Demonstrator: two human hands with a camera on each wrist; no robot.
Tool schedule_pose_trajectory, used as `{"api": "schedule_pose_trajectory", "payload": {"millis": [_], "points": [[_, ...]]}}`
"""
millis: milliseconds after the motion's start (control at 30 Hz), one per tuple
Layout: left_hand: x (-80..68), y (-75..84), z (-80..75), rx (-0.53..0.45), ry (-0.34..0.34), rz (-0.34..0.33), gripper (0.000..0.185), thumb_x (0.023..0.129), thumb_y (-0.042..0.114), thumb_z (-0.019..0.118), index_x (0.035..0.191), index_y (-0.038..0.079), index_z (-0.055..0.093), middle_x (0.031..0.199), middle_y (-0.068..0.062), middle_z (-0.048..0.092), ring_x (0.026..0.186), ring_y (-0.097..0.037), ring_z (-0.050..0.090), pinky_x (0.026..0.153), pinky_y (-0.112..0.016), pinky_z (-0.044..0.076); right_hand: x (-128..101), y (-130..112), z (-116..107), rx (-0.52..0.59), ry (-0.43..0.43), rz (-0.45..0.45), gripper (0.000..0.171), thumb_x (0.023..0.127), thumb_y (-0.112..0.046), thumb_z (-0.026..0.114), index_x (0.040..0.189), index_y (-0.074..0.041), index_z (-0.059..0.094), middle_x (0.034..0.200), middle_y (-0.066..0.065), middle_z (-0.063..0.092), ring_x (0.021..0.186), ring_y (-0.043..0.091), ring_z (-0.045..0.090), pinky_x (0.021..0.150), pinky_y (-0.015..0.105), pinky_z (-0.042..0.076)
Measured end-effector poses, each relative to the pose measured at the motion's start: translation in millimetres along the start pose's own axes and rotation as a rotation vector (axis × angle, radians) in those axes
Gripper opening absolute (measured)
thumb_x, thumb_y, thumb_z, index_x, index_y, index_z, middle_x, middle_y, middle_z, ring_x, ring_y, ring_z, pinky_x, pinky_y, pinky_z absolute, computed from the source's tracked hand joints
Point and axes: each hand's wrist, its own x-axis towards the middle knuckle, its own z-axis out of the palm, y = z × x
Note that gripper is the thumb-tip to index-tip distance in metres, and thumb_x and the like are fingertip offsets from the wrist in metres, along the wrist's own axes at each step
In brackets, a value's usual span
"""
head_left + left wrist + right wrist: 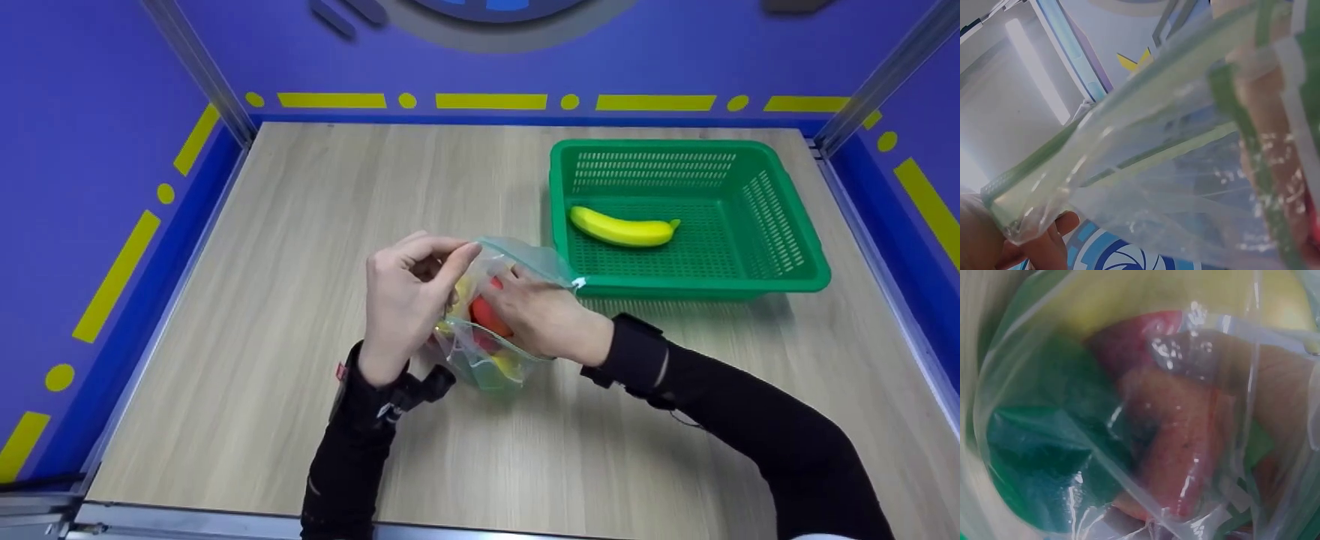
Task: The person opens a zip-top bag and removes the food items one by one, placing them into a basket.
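A clear zip bag (480, 367) with a green-tinted seal sits in front of me, its mouth spread wide. My left hand (405, 296) pinches the bag's rim between thumb and forefinger. My right hand (544, 311) reaches down inside the bag, its fingers curled around a smooth red fruit (487, 316) that it partly covers. Through the plastic in the right wrist view, a yellow thing (1185, 292) and a dark green thing (1050, 455) show beside that hand. The left wrist view has the bag's green seal strip (1033, 163) stretched from the left fingers.
Right behind the bag stands a green plastic basket (697, 285), with a yellow banana (622, 229) lying in its left part. Blue panels (465, 67) with yellow marks wall in the wooden tabletop (315, 225) at the back and sides.
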Motion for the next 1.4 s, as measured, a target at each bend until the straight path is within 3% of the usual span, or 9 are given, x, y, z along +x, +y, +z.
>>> {"api": "schedule_pose_trajectory", "payload": {"millis": [200,400,667,900,1100,1233,1400], "points": [[-0.4,0.3,-0.5,0.000,0.001,0.009,0.010,0.096,0.015,0.079,0.094,0.006,0.084,0.075,-0.005,0.067,0.048,-0.007,0.055,0.046,-0.021,0.045,-7.4,2.2,-4.5,0.127,0.052,0.003,0.061,0.094,-0.030,0.081,0.142,-0.007,0.051,0.130,0.020,0.064,0.110,0.035,0.066,0.097,0.040,0.064],[0.5,-0.3,-1.1,-0.022,0.009,0.005,0.010,0.096,0.014,0.079,0.093,0.005,0.083,0.073,-0.004,0.065,0.046,-0.007,0.055,0.045,-0.022,0.047,-27.1,0.6,-24.8,0.214,0.151,-0.026,0.071,0.090,-0.039,0.084,0.146,-0.009,0.052,0.138,0.019,0.060,0.115,0.033,0.067,0.095,0.040,0.065],[1.0,1.4,-2.3,-0.047,0.012,-0.031,0.009,0.094,0.012,0.080,0.092,0.003,0.083,0.073,-0.004,0.063,0.046,-0.008,0.054,0.044,-0.022,0.047,-55.1,-7.0,-60.1,0.337,0.228,-0.032,0.070,0.083,-0.034,0.091,0.140,-0.011,0.058,0.139,0.015,0.060,0.108,0.030,0.070,0.088,0.041,0.067],[0.4,0.4,-3.7,-0.042,0.004,-0.033,0.010,0.095,0.012,0.079,0.095,0.003,0.083,0.074,-0.006,0.062,0.047,-0.009,0.054,0.046,-0.023,0.049,-78.9,-2.5,-79.7,0.381,0.285,-0.045,0.073,0.082,-0.033,0.092,0.143,-0.012,0.058,0.141,0.014,0.060,0.119,0.029,0.065,0.091,0.042,0.066],[0.9,-0.8,-4.0,-0.040,0.013,-0.025,0.011,0.096,0.012,0.079,0.095,0.002,0.082,0.074,-0.007,0.063,0.047,-0.010,0.053,0.045,-0.023,0.049,-106.2,12.0,-101.7,0.457,0.307,-0.014,0.076,0.079,-0.029,0.094,0.144,-0.015,0.058,0.144,0.010,0.060,0.115,0.027,0.068,0.090,0.045,0.066],[0.6,-0.9,-4.0,-0.042,0.017,-0.031,0.011,0.096,0.012,0.079,0.095,0.002,0.082,0.073,-0.008,0.063,0.047,-0.010,0.053,0.045,-0.023,0.049,-116.7,33.4,-112.6,0.466,0.383,-0.002,0.077,0.076,-0.024,0.095,0.143,-0.010,0.060,0.143,0.014,0.061,0.113,0.031,0.072,0.087,0.049,0.067],[1.1,-0.2,-3.3,-0.042,0.015,-0.031,0.013,0.096,0.012,0.079,0.096,0.000,0.082,0.073,-0.008,0.063,0.046,-0.010,0.053,0.045,-0.023,0.049,-119.0,71.3,-119.8,0.461,0.408,0.121,0.077,0.075,-0.022,0.097,0.140,-0.006,0.061,0.139,0.018,0.063,0.115,0.037,0.070,0.085,0.059,0.065]]}}
